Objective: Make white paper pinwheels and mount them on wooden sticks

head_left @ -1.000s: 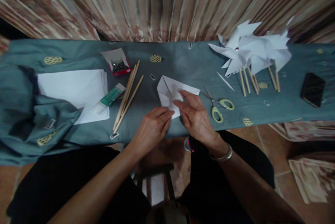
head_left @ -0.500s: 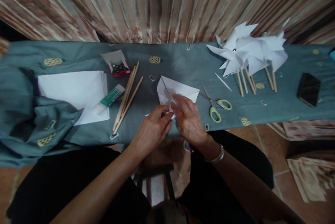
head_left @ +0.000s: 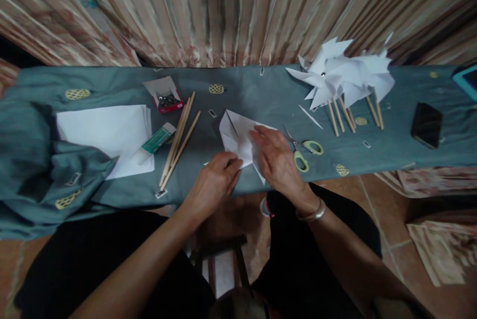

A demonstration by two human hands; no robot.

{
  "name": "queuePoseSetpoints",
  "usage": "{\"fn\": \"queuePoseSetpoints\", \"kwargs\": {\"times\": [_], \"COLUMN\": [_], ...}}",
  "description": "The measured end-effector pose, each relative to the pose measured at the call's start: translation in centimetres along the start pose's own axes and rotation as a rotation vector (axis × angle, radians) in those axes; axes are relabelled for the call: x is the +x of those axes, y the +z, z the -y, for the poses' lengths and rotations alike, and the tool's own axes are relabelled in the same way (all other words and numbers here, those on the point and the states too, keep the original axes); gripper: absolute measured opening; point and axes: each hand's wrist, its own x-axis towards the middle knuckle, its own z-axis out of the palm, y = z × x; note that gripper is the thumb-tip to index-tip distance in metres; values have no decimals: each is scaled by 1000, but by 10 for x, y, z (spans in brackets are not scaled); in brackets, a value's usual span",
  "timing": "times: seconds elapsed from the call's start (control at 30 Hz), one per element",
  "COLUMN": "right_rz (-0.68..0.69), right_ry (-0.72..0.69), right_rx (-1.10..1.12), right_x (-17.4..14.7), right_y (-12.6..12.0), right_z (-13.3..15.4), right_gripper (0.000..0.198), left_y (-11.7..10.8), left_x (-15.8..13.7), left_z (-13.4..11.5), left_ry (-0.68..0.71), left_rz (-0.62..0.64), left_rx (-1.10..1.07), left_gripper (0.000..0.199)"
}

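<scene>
"Step in hand?"

"Folding, I judge. The white, creased paper sheet (head_left: 238,132) lies mid-frame on the blue-green cloth-covered desk (head_left: 253,90)."

"Grip?"

"Right hand (head_left: 278,160): fingers extended over the sheet, unclamped. Left hand (head_left: 216,177): curled at its lower edge; I cannot tell whether pinching."

"Next move?"

"Calls for firm crease pressure, I'd say."

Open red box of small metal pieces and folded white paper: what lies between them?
In the head view, thin light-brown wooden sticks lie between the box and the paper.
</scene>
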Motion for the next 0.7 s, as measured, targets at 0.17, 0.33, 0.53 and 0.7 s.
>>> {"fn": "queuePoseSetpoints", "kwargs": {"times": [0.17, 0.33, 0.53, 0.7], "right_rz": [-92, -75, 2, 82], "right_ry": [118, 179, 388, 396], "right_rx": [-52, -5, 104, 131], "right_x": [20, 24, 8, -4], "right_y": [-2, -9, -22, -23], "right_z": [-28, -37, -28, -13], "right_gripper": [44, 38, 31, 21], "left_y": [-7, -23, -33, -37], "left_x": [3, 9, 17, 22], "left_z": [1, 10, 36, 43], "left_ry": [36, 88, 65, 42], "left_rz": [44, 51, 35, 19], "left_rx": [68, 155, 244, 244], "left_gripper": [17, 19, 21, 25]}}
